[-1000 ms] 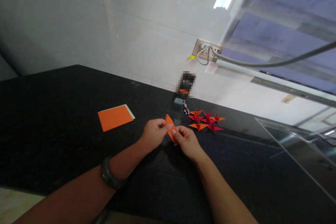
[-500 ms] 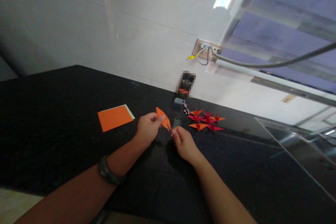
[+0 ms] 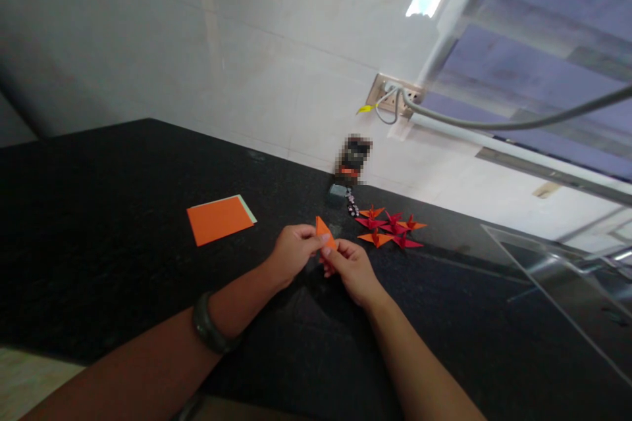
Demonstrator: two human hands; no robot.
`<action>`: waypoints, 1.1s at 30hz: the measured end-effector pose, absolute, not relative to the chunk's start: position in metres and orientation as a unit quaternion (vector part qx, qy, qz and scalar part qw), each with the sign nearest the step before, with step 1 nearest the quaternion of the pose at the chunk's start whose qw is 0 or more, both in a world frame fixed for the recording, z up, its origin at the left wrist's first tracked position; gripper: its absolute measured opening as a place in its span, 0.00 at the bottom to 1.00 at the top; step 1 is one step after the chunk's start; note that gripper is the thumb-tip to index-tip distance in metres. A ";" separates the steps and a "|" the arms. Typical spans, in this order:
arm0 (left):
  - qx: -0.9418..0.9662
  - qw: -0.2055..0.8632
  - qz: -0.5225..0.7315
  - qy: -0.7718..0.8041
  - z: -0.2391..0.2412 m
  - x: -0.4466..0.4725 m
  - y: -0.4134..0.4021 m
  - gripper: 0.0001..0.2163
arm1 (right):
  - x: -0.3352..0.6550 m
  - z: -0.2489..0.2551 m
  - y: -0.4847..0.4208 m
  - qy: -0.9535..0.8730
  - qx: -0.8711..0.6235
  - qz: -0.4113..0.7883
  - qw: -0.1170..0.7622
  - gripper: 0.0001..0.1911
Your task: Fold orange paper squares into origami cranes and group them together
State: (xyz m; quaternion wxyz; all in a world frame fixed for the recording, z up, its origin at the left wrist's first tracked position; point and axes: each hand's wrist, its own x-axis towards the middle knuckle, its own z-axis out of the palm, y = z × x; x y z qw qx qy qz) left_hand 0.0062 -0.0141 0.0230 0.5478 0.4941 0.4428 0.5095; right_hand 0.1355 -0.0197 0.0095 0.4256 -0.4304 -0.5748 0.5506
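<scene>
A piece of folded orange paper (image 3: 324, 229) is held up between my two hands above the dark counter. My left hand (image 3: 295, 251), with a dark bangle on its wrist, pinches it from the left, thumb on top. From the lower right my right hand (image 3: 349, 268) grips its lower end between thumb and fingers. The fingertips hide that lower end. Several red and orange folded paper cranes (image 3: 390, 226) sit in a cluster just right of my right hand. A stack of square paper (image 3: 220, 220), orange on top with a pale green edge, lies to the left.
A phone-like pixelated object (image 3: 353, 159) leans against the white wall, by a small grey block (image 3: 338, 193) and a beaded string (image 3: 352, 202). A wall socket (image 3: 395, 95) holds a plugged cable. At right is a metal sink (image 3: 543, 256) set in the counter (image 3: 123, 263).
My left hand has moved right with the folded paper, and my right hand has closed onto its lower end. The two hands now meet. The paper's split lower tips are now covered.
</scene>
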 end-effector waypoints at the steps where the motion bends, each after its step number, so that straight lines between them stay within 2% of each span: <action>1: 0.494 0.547 0.511 0.443 0.023 0.006 -0.014 0.10 | 0.135 0.010 -0.020 -0.575 -0.432 0.550 0.424 0.12; 10: 0.511 0.449 0.557 0.476 0.015 0.006 -0.010 0.10 | 0.136 0.013 -0.017 -0.583 -0.445 0.543 0.410 0.12; 16: 0.492 0.429 0.567 0.502 0.014 0.006 -0.010 0.11 | 0.138 0.014 -0.015 -0.595 -0.452 0.532 0.399 0.11; 22: 0.393 0.415 0.647 0.505 0.020 -0.007 0.003 0.13 | 0.152 0.016 -0.012 -0.634 -0.485 0.512 0.317 0.09; 24: 0.386 0.456 0.628 0.498 0.021 -0.008 0.005 0.13 | 0.155 0.015 -0.010 -0.609 -0.507 0.500 0.350 0.12; 28: 0.502 0.575 0.494 0.418 0.016 0.000 -0.002 0.12 | 0.153 0.013 -0.007 -0.534 -0.496 0.503 0.464 0.17; 33: 0.602 0.553 0.407 0.408 0.006 0.006 -0.009 0.10 | 0.148 0.014 -0.011 -0.551 -0.439 0.517 0.486 0.13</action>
